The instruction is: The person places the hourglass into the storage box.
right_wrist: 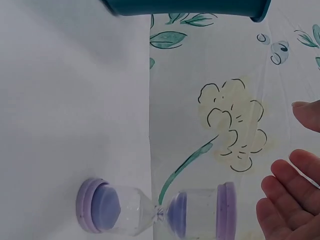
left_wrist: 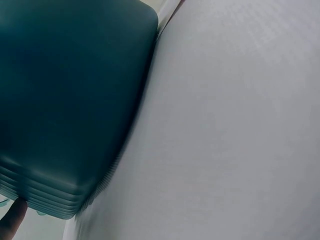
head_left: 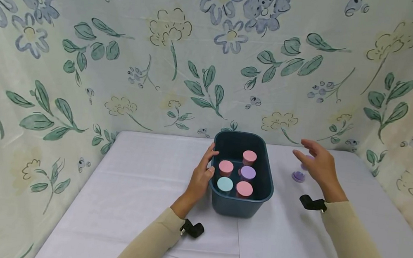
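Observation:
A dark teal bin [head_left: 240, 209] stands on the table, holding several upright sand timers with round caps: pink [head_left: 244, 188], light blue [head_left: 225, 184] and purple [head_left: 248, 173]. My left hand [head_left: 198, 180] rests against the bin's left side, fingers extended along the wall and a fingertip at the rim. In the left wrist view one fingertip touches the ribbed end of the wall. To the bin's right stands a clear sand timer [right_wrist: 202, 212] with lilac caps and purple sand. My right hand [head_left: 319, 164] hovers beside it, thumb and fingers apart, partly covering its upper cap in the head view.
A white cloth-covered table [head_left: 140, 197] spreads around the bin. Behind and at the sides hangs a floral curtain [head_left: 213, 63], meeting the table's far edge just beyond the bin. A small black wrist camera [head_left: 311, 202] sits on each cuff.

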`<state>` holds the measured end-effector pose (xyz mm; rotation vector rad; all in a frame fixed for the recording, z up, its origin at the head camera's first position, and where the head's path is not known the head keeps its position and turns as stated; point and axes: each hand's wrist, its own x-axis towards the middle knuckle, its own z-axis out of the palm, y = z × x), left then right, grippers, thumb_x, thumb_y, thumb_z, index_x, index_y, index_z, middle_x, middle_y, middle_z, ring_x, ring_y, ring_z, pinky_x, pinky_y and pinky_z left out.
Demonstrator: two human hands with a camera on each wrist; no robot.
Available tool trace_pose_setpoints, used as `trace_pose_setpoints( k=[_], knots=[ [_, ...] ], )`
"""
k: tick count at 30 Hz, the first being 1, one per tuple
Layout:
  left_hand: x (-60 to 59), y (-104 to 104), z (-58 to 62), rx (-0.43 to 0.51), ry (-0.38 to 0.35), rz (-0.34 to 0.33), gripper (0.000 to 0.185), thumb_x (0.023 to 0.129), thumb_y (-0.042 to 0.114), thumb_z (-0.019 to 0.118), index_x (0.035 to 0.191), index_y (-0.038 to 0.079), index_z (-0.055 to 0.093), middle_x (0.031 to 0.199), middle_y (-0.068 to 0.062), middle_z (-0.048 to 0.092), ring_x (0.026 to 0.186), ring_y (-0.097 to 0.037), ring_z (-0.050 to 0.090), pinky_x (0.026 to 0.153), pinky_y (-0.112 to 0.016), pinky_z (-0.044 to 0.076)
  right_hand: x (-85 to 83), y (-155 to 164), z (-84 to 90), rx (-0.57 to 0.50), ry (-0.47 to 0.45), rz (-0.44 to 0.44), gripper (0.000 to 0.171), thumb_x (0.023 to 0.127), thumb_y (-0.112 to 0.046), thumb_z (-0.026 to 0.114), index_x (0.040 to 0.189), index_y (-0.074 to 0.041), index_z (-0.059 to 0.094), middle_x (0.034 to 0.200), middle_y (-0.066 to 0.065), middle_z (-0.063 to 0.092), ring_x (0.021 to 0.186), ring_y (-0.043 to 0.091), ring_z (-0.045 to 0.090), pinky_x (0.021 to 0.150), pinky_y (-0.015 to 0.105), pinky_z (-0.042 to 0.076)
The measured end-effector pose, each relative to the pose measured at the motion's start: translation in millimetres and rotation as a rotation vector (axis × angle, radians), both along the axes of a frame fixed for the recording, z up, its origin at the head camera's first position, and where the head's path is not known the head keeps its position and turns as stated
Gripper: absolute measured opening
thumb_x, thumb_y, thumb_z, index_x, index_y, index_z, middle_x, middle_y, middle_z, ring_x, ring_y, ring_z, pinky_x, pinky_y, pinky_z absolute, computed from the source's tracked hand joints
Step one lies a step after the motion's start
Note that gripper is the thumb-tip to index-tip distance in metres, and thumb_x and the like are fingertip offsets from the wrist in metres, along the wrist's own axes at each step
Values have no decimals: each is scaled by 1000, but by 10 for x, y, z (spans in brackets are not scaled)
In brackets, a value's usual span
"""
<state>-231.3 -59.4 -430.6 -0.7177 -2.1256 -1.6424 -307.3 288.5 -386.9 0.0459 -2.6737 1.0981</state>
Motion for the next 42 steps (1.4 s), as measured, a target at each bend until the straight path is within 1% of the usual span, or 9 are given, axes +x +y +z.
trace_pose_setpoints(
  k=[6, 11, 15, 21, 30, 33, 39, 42],
  knots=[
    [6, -1, 9, -11, 4, -1, 48, 93, 4, 32, 140, -7, 37, 158, -21, 18, 145, -36, 18, 110, -60, 23, 6, 131, -74, -19, -33, -38, 71, 92, -45, 60, 147, -6, 37, 149, 24, 36, 136, 47, 32, 102, 61, 35],
    [11, 0, 10, -10, 0, -2, 48, 94, 6, 33, 140, -7, 37, 158, -21, 18, 145, -36, 18, 110, -60, 23, 18, 205, -150, -39, -63, -32, 73, 92, -46, 59, 147, -4, 36, 148, 25, 36, 136, 47, 31, 102, 61, 35],
    [9, 0, 9, -7, 2, -2, 49, 93, 5, 33, 140, -7, 37, 158, -21, 18, 145, -37, 18, 109, -61, 23, 25, 242, -197, -52, -89, -31, 74, 92, -47, 59, 148, -5, 34, 149, 24, 35, 137, 46, 30, 101, 62, 35],
    [9, -2, 9, -7, 1, -1, 49, 92, 5, 33, 140, -8, 37, 157, -22, 18, 145, -37, 19, 109, -61, 24, 40, 304, -244, -46, -118, -36, 77, 91, -49, 58, 148, -3, 33, 149, 26, 35, 136, 49, 29, 101, 62, 35],
    [2, 4, 8, 2, 2, 4, 48, 93, 5, 33, 139, -8, 37, 157, -23, 19, 144, -39, 18, 109, -62, 22, 54, 367, -323, -50, -149, -39, 81, 89, -51, 60, 148, -2, 32, 147, 29, 35, 133, 50, 33, 100, 62, 36],
    [-2, 6, 8, 1, -1, 8, 49, 93, 6, 32, 139, -8, 37, 157, -23, 18, 145, -38, 17, 110, -61, 22, 48, 376, -347, -50, -145, -41, 81, 89, -51, 60, 147, -1, 33, 145, 30, 37, 131, 51, 35, 100, 62, 37],
    [-13, 5, 2, 1, -3, 4, 48, 92, 4, 32, 139, -8, 37, 157, -22, 19, 145, -37, 18, 111, -59, 22, 27, 388, -392, -83, -151, -53, 83, 89, -50, 61, 147, 1, 32, 143, 30, 41, 128, 48, 41, 98, 60, 40],
    [-22, 4, -4, 4, 2, -3, 48, 93, 5, 32, 139, -8, 37, 158, -21, 19, 145, -36, 18, 111, -59, 22, 15, 390, -409, -118, -170, -61, 82, 89, -51, 61, 148, -2, 32, 143, 29, 41, 128, 47, 43, 98, 59, 40]
  ],
)
